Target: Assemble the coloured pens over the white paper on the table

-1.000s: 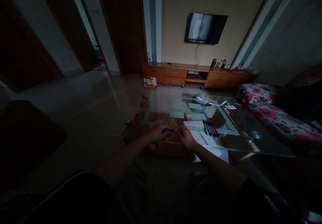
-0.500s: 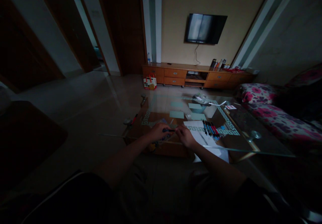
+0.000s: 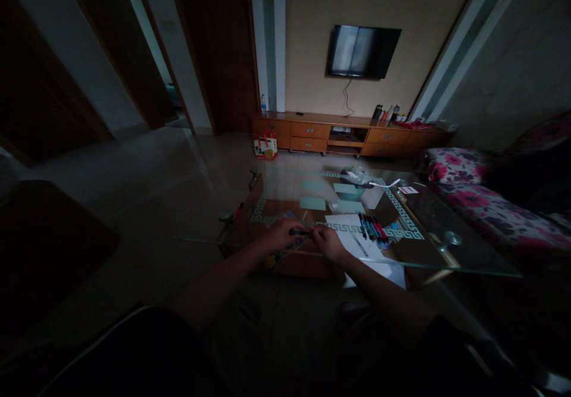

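Note:
Over the near edge of the glass table, my left hand is closed on one end of a dark pen. The fingers of my right hand pinch the other end, so the pen lies level between both hands. Its cap and tip cannot be told apart in the dim light. To the right of my right hand, a white sheet of paper lies on the table. Several pens, black, blue and red, lie side by side at the paper's right edge.
A plastic bag and a white strip lie toward the table's far side. A flowered sofa stands at the right. Beyond are a wooden TV cabinet, a carton on the floor and a wall television.
Both hands stay almost in place with the pen between them. More of the pen shows beside my left hand's fingers now. The view has shifted very slightly.

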The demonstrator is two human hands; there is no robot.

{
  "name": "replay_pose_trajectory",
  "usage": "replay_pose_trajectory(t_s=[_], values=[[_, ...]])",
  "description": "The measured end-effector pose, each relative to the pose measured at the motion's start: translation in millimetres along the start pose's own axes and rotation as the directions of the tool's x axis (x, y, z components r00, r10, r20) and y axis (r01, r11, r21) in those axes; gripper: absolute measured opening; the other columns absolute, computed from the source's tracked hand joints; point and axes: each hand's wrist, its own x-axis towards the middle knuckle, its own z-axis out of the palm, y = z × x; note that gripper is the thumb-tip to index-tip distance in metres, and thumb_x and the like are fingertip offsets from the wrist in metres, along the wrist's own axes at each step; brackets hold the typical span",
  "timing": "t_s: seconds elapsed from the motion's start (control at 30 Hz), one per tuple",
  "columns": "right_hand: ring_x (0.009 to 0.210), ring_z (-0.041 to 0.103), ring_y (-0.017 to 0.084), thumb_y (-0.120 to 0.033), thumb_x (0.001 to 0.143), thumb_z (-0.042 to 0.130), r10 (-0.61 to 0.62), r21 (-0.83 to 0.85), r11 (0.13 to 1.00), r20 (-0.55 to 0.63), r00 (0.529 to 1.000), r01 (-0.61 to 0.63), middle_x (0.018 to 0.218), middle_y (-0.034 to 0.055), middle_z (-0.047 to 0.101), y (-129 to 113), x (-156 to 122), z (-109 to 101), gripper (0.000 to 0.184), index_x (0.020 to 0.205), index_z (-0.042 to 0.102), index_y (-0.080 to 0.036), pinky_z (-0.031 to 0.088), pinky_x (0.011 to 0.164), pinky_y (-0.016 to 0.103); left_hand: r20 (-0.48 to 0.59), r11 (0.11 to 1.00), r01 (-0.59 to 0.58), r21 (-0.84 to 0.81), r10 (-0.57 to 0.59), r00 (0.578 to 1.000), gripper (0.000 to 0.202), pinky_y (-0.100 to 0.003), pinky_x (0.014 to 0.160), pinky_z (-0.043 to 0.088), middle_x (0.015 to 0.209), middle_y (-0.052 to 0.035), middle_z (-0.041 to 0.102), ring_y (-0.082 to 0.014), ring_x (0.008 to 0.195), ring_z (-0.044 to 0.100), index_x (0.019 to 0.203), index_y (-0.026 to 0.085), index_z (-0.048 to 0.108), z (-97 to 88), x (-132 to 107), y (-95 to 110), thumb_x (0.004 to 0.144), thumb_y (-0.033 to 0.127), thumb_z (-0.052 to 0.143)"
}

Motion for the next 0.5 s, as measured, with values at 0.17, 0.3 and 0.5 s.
replay_pose_trajectory(t_s=[0.17,0.3,0.5], values=[[0.059,0.057,0.016,-0.053,0.097,0.035,-0.023,0.015,1.000,0.071,0.997,0.022,0.061,0.0023,0.062,-3.2,-5.4,-4.3,0.053,0.069,0.065,-0.019,0.037,0.056,0.025,-0.011,1.000,-0.010,0.017,0.010,1.000,0.025,-0.027,0.078,0.048,0.095,-0.0024,0.073,-0.0167,0.086,0.065,0.100,0.021,0.072,-0.1,-0.7,-3.6,0.076,0.013,0.069],[0.060,0.058,0.016,-0.054,0.096,0.036,-0.023,0.056,0.998,0.111,0.994,0.017,0.063,0.0023,0.063,-2.4,-5.8,-2.5,0.053,0.070,0.065,-0.019,0.038,0.056,0.024,-0.011,0.999,-0.032,0.036,0.032,0.999,0.022,-0.026,0.077,0.048,0.093,-0.0035,0.072,-0.0176,0.087,0.064,0.100,0.020,0.071,-0.1,-0.2,-5.0,0.078,0.017,0.070],[0.063,0.062,0.017,-0.057,0.092,0.043,0.094,0.191,0.979,-0.119,0.988,-0.070,0.068,0.0047,0.066,3.1,2.4,-0.5,0.048,0.075,0.065,-0.017,0.045,0.060,0.026,0.004,0.997,-0.046,0.060,0.045,0.999,0.025,-0.029,0.084,0.047,0.105,-0.0050,0.069,-0.0192,0.095,0.062,0.109,0.021,0.068,-1.4,-0.9,-4.0,0.084,0.027,0.065]])
